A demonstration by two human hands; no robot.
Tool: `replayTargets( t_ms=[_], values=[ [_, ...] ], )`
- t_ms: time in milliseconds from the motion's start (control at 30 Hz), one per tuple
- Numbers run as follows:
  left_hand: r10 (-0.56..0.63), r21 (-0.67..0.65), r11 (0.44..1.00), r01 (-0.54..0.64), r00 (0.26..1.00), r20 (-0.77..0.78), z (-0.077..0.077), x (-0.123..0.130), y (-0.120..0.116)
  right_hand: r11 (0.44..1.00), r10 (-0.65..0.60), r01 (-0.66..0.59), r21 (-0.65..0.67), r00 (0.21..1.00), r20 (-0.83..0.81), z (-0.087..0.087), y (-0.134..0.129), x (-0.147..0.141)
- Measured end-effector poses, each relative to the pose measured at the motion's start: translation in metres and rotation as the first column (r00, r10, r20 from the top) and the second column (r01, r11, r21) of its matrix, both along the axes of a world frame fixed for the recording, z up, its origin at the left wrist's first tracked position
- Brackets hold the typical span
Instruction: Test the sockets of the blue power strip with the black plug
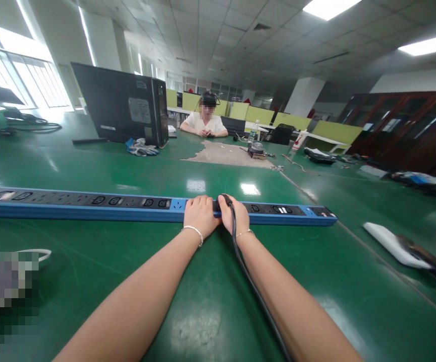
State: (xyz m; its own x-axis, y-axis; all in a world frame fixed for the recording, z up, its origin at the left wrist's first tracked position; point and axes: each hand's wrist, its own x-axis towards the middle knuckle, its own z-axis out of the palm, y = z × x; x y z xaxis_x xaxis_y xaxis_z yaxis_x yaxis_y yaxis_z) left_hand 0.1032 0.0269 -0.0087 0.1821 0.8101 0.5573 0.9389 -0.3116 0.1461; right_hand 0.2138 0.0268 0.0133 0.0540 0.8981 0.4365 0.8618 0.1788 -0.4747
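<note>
On a green tabletop (pixel 82 271), a black plug (pixel 225 199) held at a long power strip (pixel 150 215)

Most of the lower view is taken up by the tabletop, across which the blue-framed power strip is laid, from the left edge to right of centre. Beyond it, a person (pixel 205 120) in a white top is seated at the far side, and to the left a dark computer case (pixel 123 103) is stood. A black cable (pixel 241 261) is run from the plug along the right forearm to the bottom edge. The strip is clasped from above by the left hand (pixel 200 213), its fingers closed together over the top. The plug is gripped by the right hand (pixel 238 216), thumb pressed against it, just beside the left; whether it is seated in a socket cannot be told, the spot being covered.
</note>
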Motion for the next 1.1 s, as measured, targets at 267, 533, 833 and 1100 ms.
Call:
replayTargets(
  t_ms=[267, 533, 833, 1100],
  values=[
    [-0.011, 0.000, 1.000, 0.011, 1.000, -0.008, -0.002, -0.001, 0.001, 0.990, -0.143, 0.143, 0.009, 0.980, 0.139, -0.006, 0.000, -0.016],
    [-0.086, -0.044, 0.995, 0.087, 0.996, 0.028, 0.002, -0.004, -0.001, 0.986, -0.166, 0.167, 0.007, 0.968, 0.189, -0.008, -0.005, -0.019],
    [-0.166, -0.102, 0.978, 0.184, 0.973, 0.160, 0.011, -0.008, -0.001, 0.989, 0.128, -0.111, -0.099, 0.974, 0.189, 0.004, -0.011, 0.004],
    [-0.217, -0.116, 0.966, 0.230, 0.969, 0.118, 0.015, -0.005, 0.002, 0.927, 0.376, -0.348, -0.142, 0.862, 0.339, -0.010, -0.005, 0.043]
  ],
)
